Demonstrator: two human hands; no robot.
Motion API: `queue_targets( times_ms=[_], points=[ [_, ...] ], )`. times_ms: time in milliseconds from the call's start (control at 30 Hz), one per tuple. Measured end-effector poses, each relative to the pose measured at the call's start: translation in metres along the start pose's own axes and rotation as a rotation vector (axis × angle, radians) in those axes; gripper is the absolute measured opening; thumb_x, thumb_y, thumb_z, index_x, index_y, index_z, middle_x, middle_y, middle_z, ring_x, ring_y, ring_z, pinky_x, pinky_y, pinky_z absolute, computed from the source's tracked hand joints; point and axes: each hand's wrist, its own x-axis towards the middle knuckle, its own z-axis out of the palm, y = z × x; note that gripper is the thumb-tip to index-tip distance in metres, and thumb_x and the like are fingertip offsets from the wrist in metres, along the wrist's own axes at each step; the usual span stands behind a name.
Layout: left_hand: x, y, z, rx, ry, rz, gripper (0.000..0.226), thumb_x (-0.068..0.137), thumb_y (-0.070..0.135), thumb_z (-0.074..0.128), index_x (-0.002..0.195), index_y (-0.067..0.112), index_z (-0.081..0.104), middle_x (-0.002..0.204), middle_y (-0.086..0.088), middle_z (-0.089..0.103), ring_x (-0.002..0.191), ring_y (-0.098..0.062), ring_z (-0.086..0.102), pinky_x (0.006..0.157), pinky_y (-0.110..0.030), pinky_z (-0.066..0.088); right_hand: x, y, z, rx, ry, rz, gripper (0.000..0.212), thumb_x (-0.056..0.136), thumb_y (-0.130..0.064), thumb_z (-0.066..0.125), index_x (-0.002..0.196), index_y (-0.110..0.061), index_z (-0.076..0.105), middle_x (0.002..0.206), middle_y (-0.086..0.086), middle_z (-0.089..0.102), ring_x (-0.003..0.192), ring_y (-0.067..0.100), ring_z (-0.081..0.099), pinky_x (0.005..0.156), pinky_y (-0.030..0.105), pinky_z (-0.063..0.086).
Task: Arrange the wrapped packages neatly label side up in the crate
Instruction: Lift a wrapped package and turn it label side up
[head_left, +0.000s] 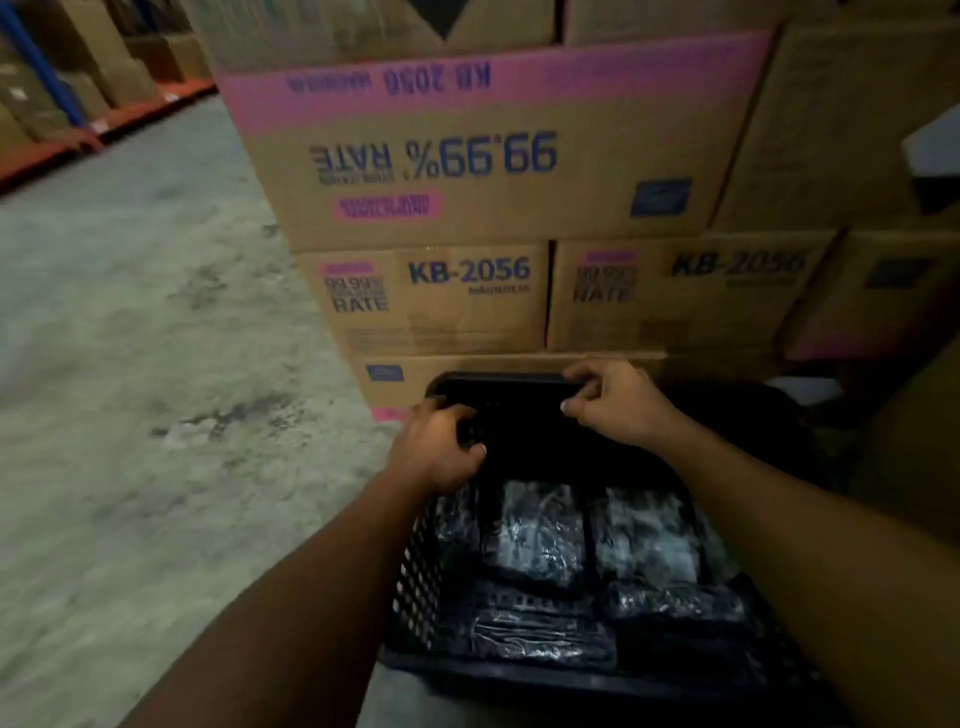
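Head view, the only one I have: both my hands are on the black crate (415, 571), not on the packages. My left hand (441, 447) is curled over the crate's far left rim, its fingers (470, 454) clenched on the edge. My right hand (613, 402) grips the far rim, fingers (576, 405) hooked over the top bar. Neither hand holds a package.

The wrapped packages (540, 540) lie on the crate's floor, nearer to me than both hands and below them. I count roughly four dark, shiny bundles: two side by side farther in, with their long axes running near to far, and two closer to me that lie left to right. The picture is dim and blurred, so I cannot tell which faces carry labels.

The crate sits on the concrete floor (156, 364), its far end close against the stacked cardboard boxes (467, 296).

I judge that the next reach means letting go of the rim and drawing a hand back and down. The left hand is a little nearer to the far left package; the right hand sits farther out.
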Motion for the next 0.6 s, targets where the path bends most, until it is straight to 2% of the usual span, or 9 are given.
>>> queue_targets(
  times_ms=[167,267,367,467,533,600],
  points=[
    [-0.092,-0.094,0.144,0.102,0.049,-0.021,0.067,0.083,0.040,0.066,0.146,0.021,0.048,0.159,-0.014,0.028,0.146,-0.030,0.018,0.114,-0.043,0.033,-0.044,0.134,0.151,-0.015,-0.112,0.055,0.042,0.079,-0.029,0.075,0.120,-0.021,0.065,0.080,0.000,0.074,0.082,0.017,0.070,0.085,0.036,0.058],
    [-0.159,-0.145,0.255,0.075,0.061,-0.015,0.074,0.081,0.037,0.066,0.150,0.020,0.043,0.162,-0.014,0.022,0.149,-0.029,0.017,0.117,-0.040,0.029,-0.083,0.243,0.262,-0.010,-0.168,0.124,0.043,0.081,-0.028,0.074,0.122,-0.018,0.064,0.082,0.002,0.074,0.084,0.019,0.069,0.083,0.035,0.057],
    [-0.226,-0.183,0.367,-0.001,0.029,-0.060,0.079,0.080,0.039,0.065,0.152,0.023,0.037,0.164,-0.011,0.019,0.151,-0.025,0.018,0.118,-0.038,0.030,-0.131,0.360,0.373,-0.020,-0.245,0.215,0.045,0.083,-0.026,0.071,0.127,-0.016,0.062,0.082,0.004,0.074,0.079,0.017,0.068,0.073,0.030,0.053],
    [-0.288,-0.226,0.477,-0.004,-0.020,-0.063,0.082,0.079,0.038,0.064,0.154,0.023,0.035,0.165,-0.009,0.018,0.151,-0.024,0.018,0.116,-0.040,0.034,-0.178,0.470,0.488,-0.063,-0.322,0.279,0.049,0.086,-0.023,0.069,0.132,-0.013,0.058,0.087,0.008,0.069,0.073,0.019,0.062,0.070,0.038,0.052],
    [-0.319,-0.245,0.533,0.010,-0.034,-0.040,0.083,0.080,0.038,0.063,0.155,0.024,0.032,0.165,-0.009,0.016,0.152,-0.025,0.015,0.113,-0.043,0.038,-0.201,0.526,0.549,-0.097,-0.327,0.298,0.055,0.086,-0.024,0.070,0.138,-0.014,0.053,0.099,0.009,0.066,0.078,0.023,0.061,0.073,0.040,0.053],
    [-0.339,-0.257,0.577,0.063,-0.049,-0.009,0.084,0.079,0.038,0.061,0.156,0.025,0.028,0.166,-0.009,0.013,0.152,-0.026,0.012,0.110,-0.046,0.042,-0.213,0.567,0.590,-0.161,-0.287,0.294,0.064,0.083,-0.028,0.072,0.142,-0.018,0.049,0.124,0.012,0.063,0.097,0.028,0.064,0.082,0.036,0.053]
  ],
)
